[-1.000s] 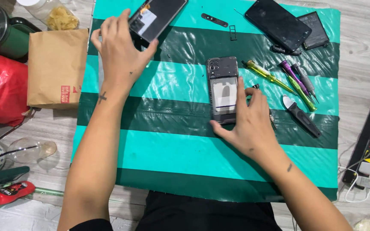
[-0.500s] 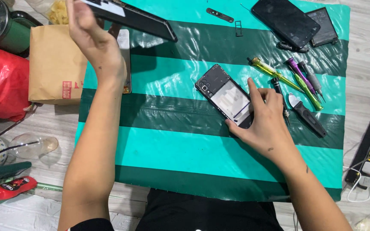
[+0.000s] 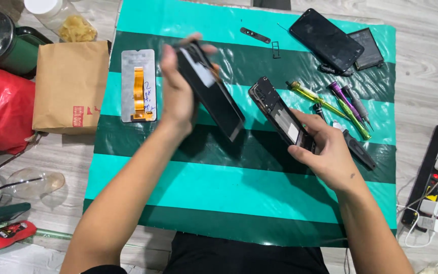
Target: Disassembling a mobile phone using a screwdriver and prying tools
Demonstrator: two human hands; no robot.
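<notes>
My left hand (image 3: 177, 94) grips a black phone screen panel (image 3: 213, 92), held tilted above the green striped mat (image 3: 239, 177). My right hand (image 3: 325, 149) holds an opened phone body (image 3: 280, 112) by its lower end, its inner frame facing up, raised slightly off the mat. The two parts are close together but apart. A loose display panel with an orange flex cable (image 3: 138, 85) lies flat on the mat to the left of my left hand.
Screwdrivers (image 3: 343, 104), a black phone (image 3: 325, 39), a battery (image 3: 366, 48) and small parts (image 3: 255, 35) lie at the mat's far right. A brown paper bag (image 3: 69, 86), red bag (image 3: 1, 106) and green flask (image 3: 1, 43) stand left. A power strip (image 3: 432, 167) lies right.
My left hand has come down and right, bringing the screen panel toward the phone body. My right hand has lifted and turned the phone body. The display panel with the orange cable is now uncovered.
</notes>
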